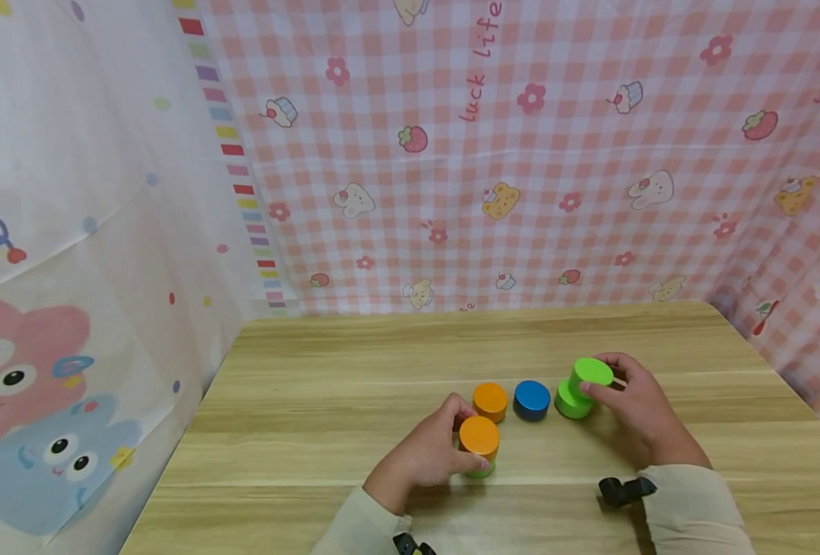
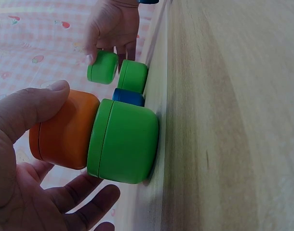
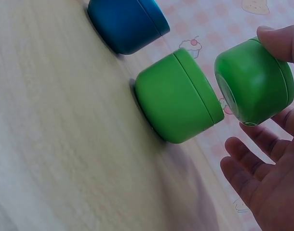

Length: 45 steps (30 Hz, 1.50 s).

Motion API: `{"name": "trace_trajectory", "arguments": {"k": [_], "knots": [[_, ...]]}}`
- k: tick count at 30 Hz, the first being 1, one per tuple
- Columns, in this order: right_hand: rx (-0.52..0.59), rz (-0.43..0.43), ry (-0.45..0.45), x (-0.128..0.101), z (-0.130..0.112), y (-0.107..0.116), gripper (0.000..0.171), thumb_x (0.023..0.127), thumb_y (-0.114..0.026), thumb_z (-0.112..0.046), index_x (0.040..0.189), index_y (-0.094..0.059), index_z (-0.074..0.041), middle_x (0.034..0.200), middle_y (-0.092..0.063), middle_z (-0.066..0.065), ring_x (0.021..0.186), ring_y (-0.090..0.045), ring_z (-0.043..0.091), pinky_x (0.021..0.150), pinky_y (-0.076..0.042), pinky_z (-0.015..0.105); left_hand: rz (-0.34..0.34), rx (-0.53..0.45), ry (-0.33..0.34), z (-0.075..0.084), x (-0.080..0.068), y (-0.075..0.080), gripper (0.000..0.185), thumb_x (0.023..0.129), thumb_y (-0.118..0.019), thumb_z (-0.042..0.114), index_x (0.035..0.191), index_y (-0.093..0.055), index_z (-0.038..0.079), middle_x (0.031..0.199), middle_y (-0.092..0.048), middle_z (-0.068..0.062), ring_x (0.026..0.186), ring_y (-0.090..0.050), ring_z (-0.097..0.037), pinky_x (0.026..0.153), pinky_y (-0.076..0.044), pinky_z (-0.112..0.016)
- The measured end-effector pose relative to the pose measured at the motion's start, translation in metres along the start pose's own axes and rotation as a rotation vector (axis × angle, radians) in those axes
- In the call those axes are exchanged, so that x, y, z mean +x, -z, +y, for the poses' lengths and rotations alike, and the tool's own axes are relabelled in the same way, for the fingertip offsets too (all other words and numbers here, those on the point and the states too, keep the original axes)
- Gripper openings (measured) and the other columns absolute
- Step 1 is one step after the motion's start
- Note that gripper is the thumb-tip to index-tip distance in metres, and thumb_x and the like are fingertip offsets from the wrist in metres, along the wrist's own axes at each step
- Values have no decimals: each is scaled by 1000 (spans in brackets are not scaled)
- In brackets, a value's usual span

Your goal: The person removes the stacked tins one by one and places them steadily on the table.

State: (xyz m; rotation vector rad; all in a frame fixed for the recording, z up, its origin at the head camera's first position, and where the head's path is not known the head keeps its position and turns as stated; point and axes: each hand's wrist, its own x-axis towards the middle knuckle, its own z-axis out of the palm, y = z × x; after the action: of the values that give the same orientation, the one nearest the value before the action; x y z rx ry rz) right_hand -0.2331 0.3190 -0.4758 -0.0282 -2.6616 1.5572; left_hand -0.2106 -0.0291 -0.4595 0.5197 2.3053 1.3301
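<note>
My left hand (image 1: 432, 447) grips an orange round tin (image 2: 67, 127) between thumb and fingers. That tin sits right on top of a green tin (image 2: 127, 142), which stands on the table. With thumb and fingers, my right hand (image 1: 632, 397) holds another green tin (image 3: 255, 79), slightly tilted, its base facing the lid of a standing green tin (image 3: 178, 98). A narrow gap shows between these two in the right wrist view. Between the hands a blue tin (image 1: 531, 400) stands upright, with a second orange tin (image 1: 489, 402) to its left, just beyond the left hand's fingers.
The wooden table (image 1: 299, 416) carries all the tins. A pink checked cloth (image 1: 438, 185) hangs behind its far edge, and a white printed cloth (image 1: 119, 231) hangs at the left. Black wrist devices (image 1: 625, 491) sit at both sleeves.
</note>
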Motion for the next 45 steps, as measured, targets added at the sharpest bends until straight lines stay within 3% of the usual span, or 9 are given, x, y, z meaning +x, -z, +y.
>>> {"name": "trace_trajectory", "arguments": {"k": [11,18,21,29,45], "knots": [[10,6,-28,2,10,5,63,100,-74,-33,146,-47,1,147,-50,20,136,-44,33,111,-40,54,4,5,3,-1,0,0,55,86,-90,22,125,-51,21,125,-63,2,113,-59,-18,111,-44,-52],[8,15,-22,2,13,8,63,100,-75,-34,145,-49,1,145,-52,16,127,-48,19,96,-43,21,5,14,-2,-1,0,1,55,86,-90,23,125,-51,21,124,-63,2,111,-59,-17,110,-45,-51],[13,25,-8,1,15,10,61,99,-75,-33,143,-51,1,140,-55,12,119,-50,9,91,-43,15,3,15,-1,-1,0,1,54,86,-90,23,125,-51,21,123,-62,2,111,-59,-17,110,-45,-51],[15,48,14,-1,21,17,55,100,-75,-28,141,-52,1,121,-57,-12,104,-54,-7,84,-46,14,3,12,4,-1,0,0,54,86,-90,22,124,-51,21,124,-63,2,112,-59,-18,112,-44,-52],[-1,66,31,-1,36,23,51,100,-74,-22,138,-53,5,113,-57,-18,97,-56,-11,80,-47,14,-1,12,-5,-3,2,-1,54,86,-90,23,124,-51,21,124,-63,2,111,-59,-17,111,-45,-50]]}}
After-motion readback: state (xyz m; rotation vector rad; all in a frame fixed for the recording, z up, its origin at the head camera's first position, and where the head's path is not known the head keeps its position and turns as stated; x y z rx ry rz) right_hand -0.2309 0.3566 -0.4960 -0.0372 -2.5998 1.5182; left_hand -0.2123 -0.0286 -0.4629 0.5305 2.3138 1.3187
